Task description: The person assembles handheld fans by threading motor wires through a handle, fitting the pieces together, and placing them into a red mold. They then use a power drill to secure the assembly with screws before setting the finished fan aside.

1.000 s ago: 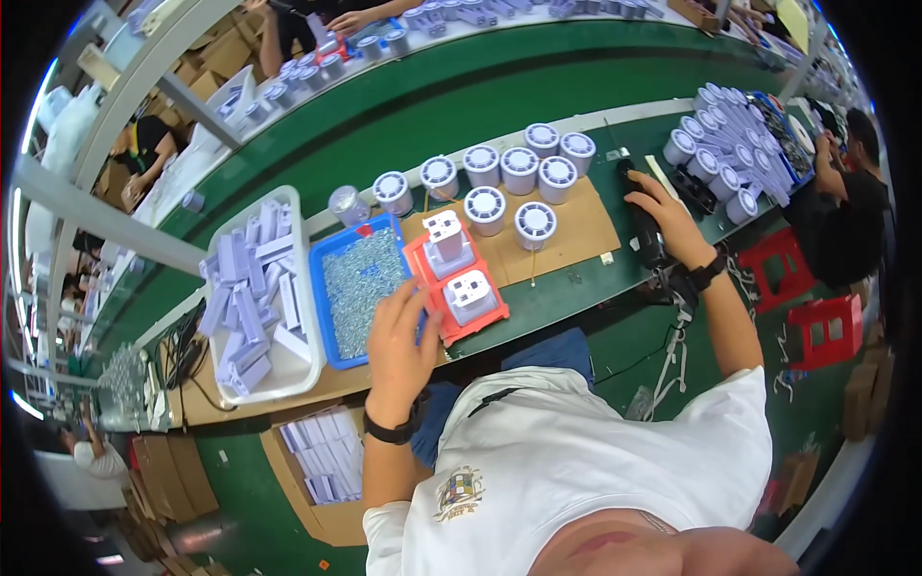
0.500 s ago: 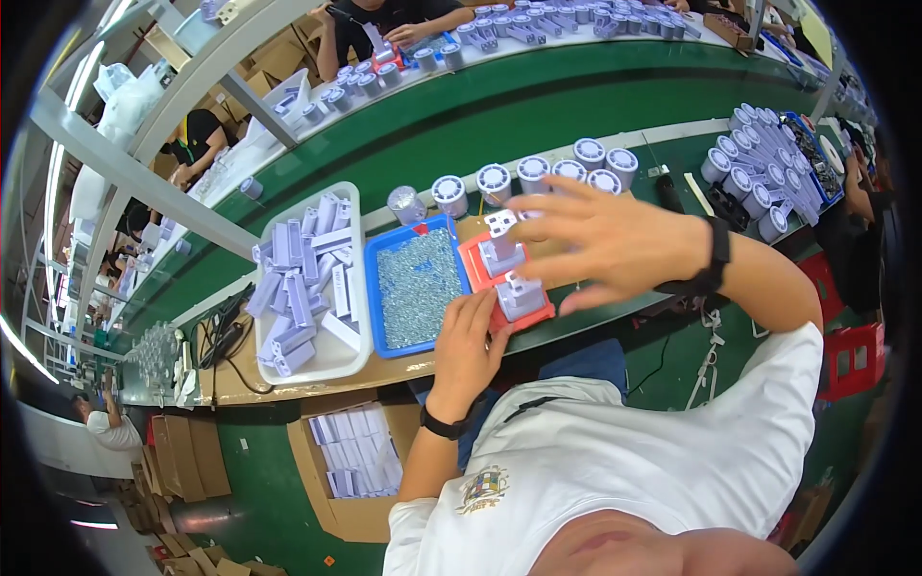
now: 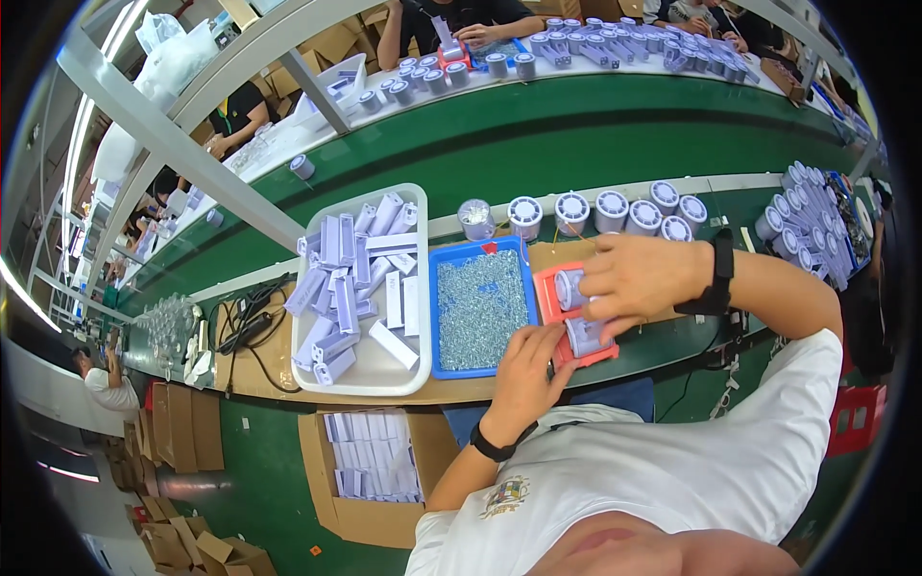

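A red fixture lies on the bench before me, with lavender plastic parts seated in it. My left hand is closed on the fixture's near left corner, its thumb along the near edge. My right hand reaches over from the right, its fingers bent down onto the lavender plastic part in the nearer half; the hand covers much of that half. Another lavender part shows partly in the farther half. Just left of the fixture sits a blue tray full of small, clear-looking or metallic pieces.
A white bin of lavender housings stands left of the blue tray. Several round lavender fan-like units line the bench's far side. More units crowd the right end. A cardboard box sits below. Co-workers sit across the green belt.
My right hand has come down from a raised, spread-fingered position above the fixture onto the part. My left hand stays at the fixture. The whole view has shifted, moving the bench rightward in the picture.
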Tool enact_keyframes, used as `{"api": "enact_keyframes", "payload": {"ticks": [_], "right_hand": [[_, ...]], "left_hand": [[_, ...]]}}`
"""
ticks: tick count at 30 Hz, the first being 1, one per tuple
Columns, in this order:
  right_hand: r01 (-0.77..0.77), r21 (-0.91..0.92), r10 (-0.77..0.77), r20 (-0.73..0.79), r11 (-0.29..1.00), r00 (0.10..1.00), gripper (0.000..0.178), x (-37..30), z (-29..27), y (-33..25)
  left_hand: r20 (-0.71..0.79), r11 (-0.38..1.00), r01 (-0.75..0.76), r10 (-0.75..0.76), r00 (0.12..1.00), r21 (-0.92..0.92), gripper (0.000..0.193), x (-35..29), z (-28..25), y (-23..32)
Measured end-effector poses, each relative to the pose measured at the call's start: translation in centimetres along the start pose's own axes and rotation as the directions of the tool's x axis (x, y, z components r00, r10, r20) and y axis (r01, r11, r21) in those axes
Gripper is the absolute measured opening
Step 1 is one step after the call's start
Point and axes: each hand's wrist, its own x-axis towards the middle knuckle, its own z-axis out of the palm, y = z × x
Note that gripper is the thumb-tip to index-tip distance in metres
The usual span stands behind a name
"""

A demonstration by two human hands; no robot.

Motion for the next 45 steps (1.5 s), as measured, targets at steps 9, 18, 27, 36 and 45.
{"api": "enact_keyframes", "payload": {"ticks": [9,18,27,36,45], "right_hand": [[-0.611,0.207,0.643,-0.174,0.764,0.745,0.035,-3.0,-9.2,9.9],[-0.843,-0.019,0.772,-0.389,0.538,0.502,0.038,-12.0,3.1,34.3],[-0.942,-0.130,0.839,-0.428,0.310,0.336,0.024,-16.1,12.9,34.5],[-0.914,0.227,0.940,-0.024,0.337,0.341,0.045,-13.8,8.5,30.4],[-0.926,0.260,0.943,-0.262,0.273,0.204,0.043,-13.1,0.1,18.5]], "left_hand": [[0.105,0.994,0.040,-0.051,0.993,0.100,0.053,3.9,0.6,-0.5],[0.076,0.940,-0.016,-0.011,0.997,0.340,0.047,8.7,-9.1,4.5],[-0.104,0.798,0.165,-0.128,0.986,0.580,0.023,25.4,-18.5,-3.6],[-0.249,0.254,0.620,-0.754,0.608,0.742,0.031,41.5,-27.5,-32.3],[-0.339,0.302,0.648,-0.658,0.673,0.699,0.044,43.6,-27.8,-61.4]]}}
